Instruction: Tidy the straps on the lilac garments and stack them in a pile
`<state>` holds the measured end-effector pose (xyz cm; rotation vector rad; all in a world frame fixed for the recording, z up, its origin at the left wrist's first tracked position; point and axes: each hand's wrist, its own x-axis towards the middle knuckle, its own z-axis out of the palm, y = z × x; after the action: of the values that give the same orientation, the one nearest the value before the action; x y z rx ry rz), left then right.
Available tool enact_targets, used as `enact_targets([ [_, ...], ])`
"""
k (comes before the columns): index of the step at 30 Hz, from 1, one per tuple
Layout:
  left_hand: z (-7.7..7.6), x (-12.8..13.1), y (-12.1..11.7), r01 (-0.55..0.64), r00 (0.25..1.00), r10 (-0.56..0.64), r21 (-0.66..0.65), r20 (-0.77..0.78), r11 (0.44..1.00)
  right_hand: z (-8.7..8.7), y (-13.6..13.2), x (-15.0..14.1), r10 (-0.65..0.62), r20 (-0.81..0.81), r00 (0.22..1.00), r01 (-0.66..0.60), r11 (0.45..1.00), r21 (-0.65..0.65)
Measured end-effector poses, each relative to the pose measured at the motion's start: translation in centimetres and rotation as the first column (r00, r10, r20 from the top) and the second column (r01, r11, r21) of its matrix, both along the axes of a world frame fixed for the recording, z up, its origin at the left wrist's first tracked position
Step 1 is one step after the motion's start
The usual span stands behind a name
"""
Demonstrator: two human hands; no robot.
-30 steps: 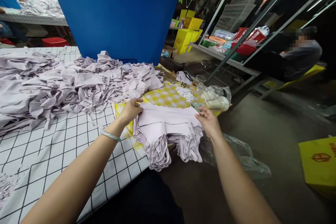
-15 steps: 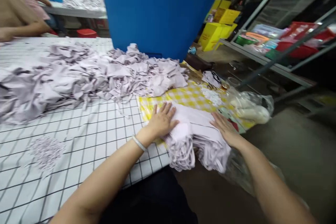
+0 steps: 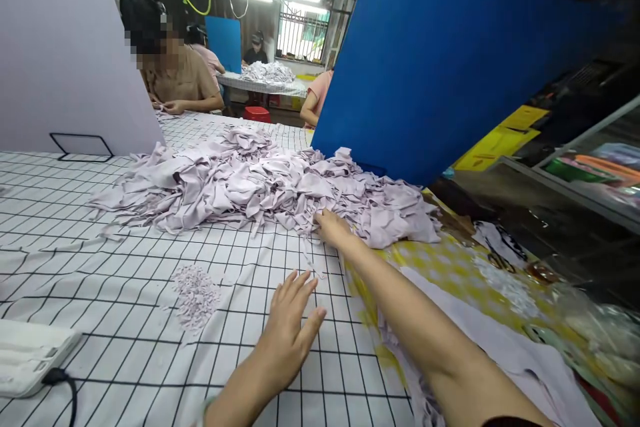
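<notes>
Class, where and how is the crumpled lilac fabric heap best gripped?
Probably pinch the front edge of the crumpled lilac fabric heap, coming from the near side, beside the right hand: fabric there lies loose and low, while a flat blue panel backs its right end.

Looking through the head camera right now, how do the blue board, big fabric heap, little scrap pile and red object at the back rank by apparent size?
1. Blue board
2. Fabric heap
3. Scrap pile
4. Red object, though it's farther away, so its real size is unsure

Right hand at cloth pile; left hand over gridded tablecloth.
</notes>
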<state>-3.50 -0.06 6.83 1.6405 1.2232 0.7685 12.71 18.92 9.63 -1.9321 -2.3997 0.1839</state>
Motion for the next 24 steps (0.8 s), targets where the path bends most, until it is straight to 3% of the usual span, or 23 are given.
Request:
enact_targets([
  [2,0.0,-2.1,0.0,-0.105,0.987,0.113,-0.072,0.116,0.992,1.1,0.8,0.3,-0.029,0.014,0.999,0.028,0.999,0.02],
  [4,0.2,-3.4,0.5,-0.142,0.949,0.179,-0.151,0.26,0.978,3.4,-0.4,1.2,-0.054,0.014,0.998,0.053,0.997,0.064],
  [6,0.6,-3.7,1.6,-0.129,0.886,0.213,-0.222,0.412,0.966,6.0,-3.7,1.5,-0.014,-0.049,0.999,0.02,0.993,0.12],
  [9,1.2,-3.1,3.3,-0.124,0.709,0.329,-0.349,0.623,0.929,8.3,-11.7,0.2,0.301,-0.286,0.91,-0.263,0.951,0.165],
  [11,1.3,-2.8,3.9,-0.103,0.567,0.426,-0.452,0.706,0.886,7.7,-17.4,-1.2,0.472,-0.452,0.757,-0.519,0.855,0.023],
  [13,0.7,-2.9,3.7,-0.062,0.511,0.502,-0.553,0.697,0.831,5.8,-22.2,-2.4,0.465,-0.679,0.567,-0.747,0.637,-0.187],
  [15,-0.5,-3.4,2.8,-0.057,0.552,0.542,-0.619,0.634,0.783,3.4,-25.2,-2.8,0.337,-0.783,0.523,-0.819,0.455,-0.35],
  [16,-1.2,-3.7,2.2,-0.076,0.583,0.551,-0.636,0.597,0.768,2.3,-26.0,-2.7,0.266,-0.789,0.554,-0.801,0.427,-0.419],
  [17,-1.8,-4.1,1.5,-0.101,0.611,0.553,-0.637,0.566,0.764,1.4,-26.4,-2.5,0.191,-0.776,0.601,-0.759,0.442,-0.478],
  [18,-2.1,-4.4,0.8,-0.128,0.631,0.549,-0.625,0.547,0.77,0.7,-26.3,-2.2,0.105,-0.758,0.644,-0.694,0.496,-0.521],
  [20,-2.0,-4.8,-0.4,-0.17,0.65,0.533,-0.58,0.542,0.797,-0.1,-25.4,-1.7,-0.07,-0.724,0.686,-0.496,0.683,-0.536],
  [22,-0.2,-4.5,-1.6,-0.174,0.65,0.479,-0.498,0.59,0.85,-0.6,-23.9,-1.7,-0.107,-0.724,0.682,-0.303,0.859,-0.412],
  [24,2.8,-3.6,-3.1,-0.127,0.659,0.343,-0.35,0.67,0.928,-1.2,-22.4,-2.0,-0.009,-0.7,0.714,-0.222,0.945,-0.239],
])
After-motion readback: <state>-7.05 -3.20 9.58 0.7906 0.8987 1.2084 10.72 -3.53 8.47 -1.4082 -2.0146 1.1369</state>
